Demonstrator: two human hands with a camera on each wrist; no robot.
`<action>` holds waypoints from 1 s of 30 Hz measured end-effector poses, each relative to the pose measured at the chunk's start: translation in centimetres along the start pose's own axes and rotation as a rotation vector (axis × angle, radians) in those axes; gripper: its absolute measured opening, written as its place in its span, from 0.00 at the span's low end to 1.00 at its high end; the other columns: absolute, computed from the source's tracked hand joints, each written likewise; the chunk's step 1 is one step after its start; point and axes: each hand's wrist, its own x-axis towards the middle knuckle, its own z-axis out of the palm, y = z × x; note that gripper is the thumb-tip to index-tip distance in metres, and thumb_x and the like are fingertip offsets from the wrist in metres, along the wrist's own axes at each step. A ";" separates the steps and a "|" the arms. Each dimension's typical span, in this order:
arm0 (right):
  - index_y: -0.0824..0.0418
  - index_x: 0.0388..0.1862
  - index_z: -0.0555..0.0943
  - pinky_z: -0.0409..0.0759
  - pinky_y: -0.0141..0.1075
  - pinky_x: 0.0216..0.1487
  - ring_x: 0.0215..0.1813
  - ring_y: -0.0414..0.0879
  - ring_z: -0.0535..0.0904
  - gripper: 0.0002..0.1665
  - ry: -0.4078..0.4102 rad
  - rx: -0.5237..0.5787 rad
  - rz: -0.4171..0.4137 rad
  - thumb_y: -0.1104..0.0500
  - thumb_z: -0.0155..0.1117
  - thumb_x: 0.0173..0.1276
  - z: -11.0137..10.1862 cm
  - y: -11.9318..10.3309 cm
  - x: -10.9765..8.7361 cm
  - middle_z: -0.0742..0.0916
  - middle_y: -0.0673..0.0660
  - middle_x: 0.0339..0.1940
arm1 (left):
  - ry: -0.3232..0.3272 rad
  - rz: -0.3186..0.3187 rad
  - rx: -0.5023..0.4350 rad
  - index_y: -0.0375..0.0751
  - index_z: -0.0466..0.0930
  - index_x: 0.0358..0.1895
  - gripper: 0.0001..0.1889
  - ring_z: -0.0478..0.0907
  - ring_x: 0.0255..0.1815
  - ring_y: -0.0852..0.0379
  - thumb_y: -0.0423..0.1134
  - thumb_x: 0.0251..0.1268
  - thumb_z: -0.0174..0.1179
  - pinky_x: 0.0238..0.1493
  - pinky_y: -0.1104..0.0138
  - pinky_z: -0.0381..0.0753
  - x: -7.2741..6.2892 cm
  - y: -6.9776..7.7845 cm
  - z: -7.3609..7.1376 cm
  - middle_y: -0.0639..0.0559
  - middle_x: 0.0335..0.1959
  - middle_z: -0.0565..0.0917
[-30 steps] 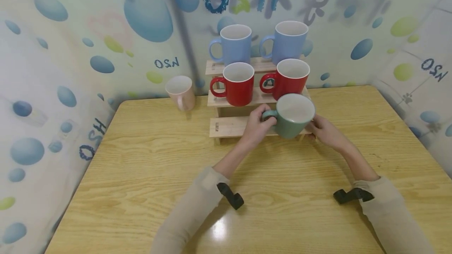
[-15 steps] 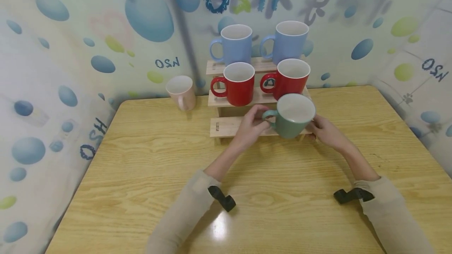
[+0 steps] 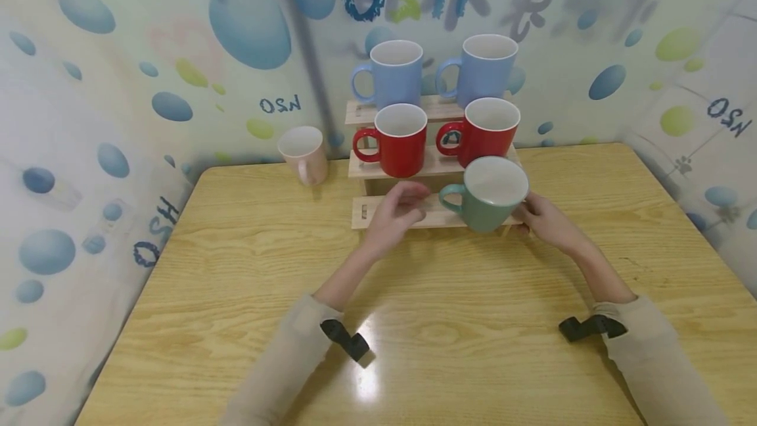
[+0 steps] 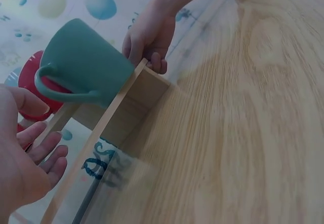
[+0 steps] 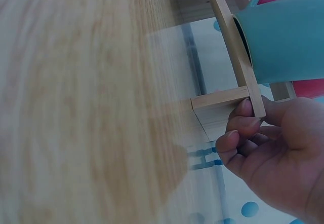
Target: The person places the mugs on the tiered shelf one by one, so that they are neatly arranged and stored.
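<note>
A green mug (image 3: 491,199) with a white inside stands on the right part of the lowest step of a wooden tiered rack (image 3: 384,212), its handle pointing left. My left hand (image 3: 393,219) hovers over that step, left of the handle and apart from it. Its fingers are loosely bent around nothing, as the left wrist view shows of the hand (image 4: 23,158). At the step's right end, my right hand (image 3: 550,222) pinches the board; in the right wrist view, the thumb and curled fingers of the hand (image 5: 278,148) hold the board's corner beside the mug (image 5: 288,39).
Two red mugs, left (image 3: 402,143) and right (image 3: 487,133), stand on the middle step. Two light-blue mugs, left (image 3: 396,74) and right (image 3: 487,71), stand on the top step. A pink mug (image 3: 304,156) sits on the wooden table (image 3: 236,268) left of the rack, near the patterned wall.
My left hand has let go of the green mug's handle and drawn away to the left. The mug and my right hand have stayed in place.
</note>
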 end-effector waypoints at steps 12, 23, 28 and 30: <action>0.71 0.56 0.65 0.70 0.37 0.27 0.27 0.46 0.70 0.12 0.001 -0.008 0.003 0.63 0.38 0.83 0.0 0.0 0.0 0.74 0.59 0.27 | 0.055 0.014 -0.009 0.28 0.73 0.56 0.15 0.76 0.56 0.41 0.23 0.67 0.55 0.57 0.63 0.77 -1.8 -0.4 -4.3 0.34 0.54 0.79; 0.71 0.54 0.65 0.69 0.38 0.27 0.27 0.46 0.68 0.12 -0.003 0.006 -0.011 0.63 0.37 0.83 0.0 -0.1 0.0 0.73 0.59 0.27 | 0.224 0.019 -0.029 0.21 0.73 0.54 0.13 0.78 0.47 0.57 0.22 0.68 0.55 0.52 0.70 0.77 -3.0 -0.9 -9.0 0.29 0.50 0.78; 0.71 0.55 0.65 0.69 0.37 0.27 0.27 0.46 0.69 0.12 0.003 0.009 -0.012 0.62 0.38 0.84 0.0 -0.2 0.0 0.74 0.59 0.27 | 0.306 -0.015 0.019 0.22 0.74 0.53 0.12 0.78 0.46 0.60 0.24 0.70 0.55 0.52 0.71 0.76 -3.4 -1.3 -11.1 0.32 0.48 0.79; 0.71 0.55 0.65 0.69 0.37 0.27 0.27 0.46 0.69 0.12 0.005 0.013 -0.012 0.62 0.39 0.83 0.0 -0.3 0.0 0.74 0.59 0.27 | 0.348 -0.027 0.025 0.22 0.73 0.53 0.12 0.78 0.46 0.61 0.24 0.70 0.54 0.51 0.71 0.76 -3.6 -1.6 -11.8 0.37 0.47 0.80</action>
